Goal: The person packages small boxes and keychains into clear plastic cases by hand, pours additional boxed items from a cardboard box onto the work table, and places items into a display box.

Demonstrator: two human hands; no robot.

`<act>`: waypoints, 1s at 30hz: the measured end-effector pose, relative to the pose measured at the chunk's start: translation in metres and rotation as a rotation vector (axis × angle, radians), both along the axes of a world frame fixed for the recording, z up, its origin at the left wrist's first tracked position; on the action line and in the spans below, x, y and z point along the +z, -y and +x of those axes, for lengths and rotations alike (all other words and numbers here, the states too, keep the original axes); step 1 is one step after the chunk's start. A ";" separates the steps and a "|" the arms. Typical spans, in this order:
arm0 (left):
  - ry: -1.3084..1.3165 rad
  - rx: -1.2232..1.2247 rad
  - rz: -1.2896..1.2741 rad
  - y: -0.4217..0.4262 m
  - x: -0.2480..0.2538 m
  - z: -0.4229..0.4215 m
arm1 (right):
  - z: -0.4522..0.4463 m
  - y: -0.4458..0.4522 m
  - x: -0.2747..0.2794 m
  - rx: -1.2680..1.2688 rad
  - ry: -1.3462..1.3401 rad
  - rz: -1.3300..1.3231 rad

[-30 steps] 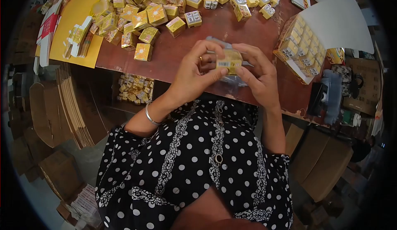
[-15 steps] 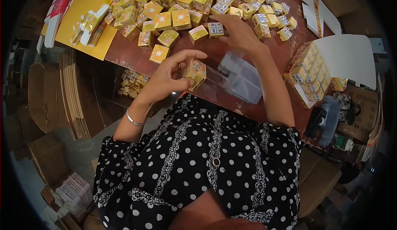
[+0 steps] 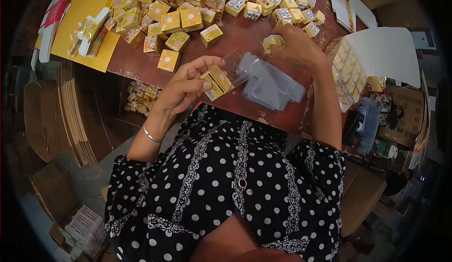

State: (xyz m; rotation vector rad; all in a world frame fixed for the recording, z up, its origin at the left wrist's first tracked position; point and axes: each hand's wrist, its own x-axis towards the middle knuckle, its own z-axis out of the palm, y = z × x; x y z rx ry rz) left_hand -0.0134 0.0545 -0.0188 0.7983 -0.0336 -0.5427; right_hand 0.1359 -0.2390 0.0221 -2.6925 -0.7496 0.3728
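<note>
My left hand (image 3: 186,83) grips a small yellow printed box (image 3: 216,84) between thumb and fingers, tilted just above the table's front edge. A clear plastic piece (image 3: 239,69) extends from beside that box; whether it is inside the box I cannot tell. My right hand (image 3: 299,45) is closed on a small yellow block (image 3: 273,43), held above the table to the right. Below and between my hands lie several clear plastic trays (image 3: 273,85), overlapping on the table.
Many small yellow boxes (image 3: 170,21) are heaped at the back. Yellow blocks with grey faces (image 3: 252,10) lie beside them to the right. An open display box (image 3: 348,73) holds rows of yellow blocks. Flat cartons (image 3: 94,35) lie on yellow card at left.
My right hand has picked up a yellow block from near the heap and moved right with it. My left hand has turned the yellow box. The whole view has shifted slightly.
</note>
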 end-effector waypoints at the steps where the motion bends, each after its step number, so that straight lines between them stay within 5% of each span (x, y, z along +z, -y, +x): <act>1: 0.003 -0.001 -0.046 0.003 -0.001 0.000 | -0.001 0.003 -0.002 -0.009 0.004 0.001; 7: 0.077 0.056 0.047 0.019 0.007 -0.006 | -0.008 0.015 -0.029 -0.115 0.053 -0.021; 10: 0.122 0.030 0.024 0.019 0.015 -0.005 | -0.018 0.027 -0.023 -0.165 0.036 0.230; 13: 0.102 0.054 0.055 0.021 0.014 -0.005 | -0.023 0.036 -0.020 -0.158 0.072 0.322; 15: 0.116 0.049 0.076 0.025 0.013 -0.005 | -0.027 0.032 -0.031 0.058 0.199 0.344; 21: 0.201 0.090 0.214 0.037 0.017 -0.007 | -0.032 0.029 -0.041 -0.021 0.338 0.329; 22: 0.230 0.124 0.293 0.039 0.020 -0.008 | -0.038 0.025 -0.030 -0.013 0.340 0.332; 25: 0.366 0.160 0.425 0.046 0.014 -0.007 | -0.060 0.016 0.011 -0.278 0.203 1.122; 29: 0.412 0.128 0.464 0.061 0.017 -0.008 | -0.099 -0.006 0.053 -0.179 0.326 1.182; 30: 0.422 0.129 0.450 0.064 0.019 -0.009 | -0.106 -0.007 0.059 -0.106 0.384 0.985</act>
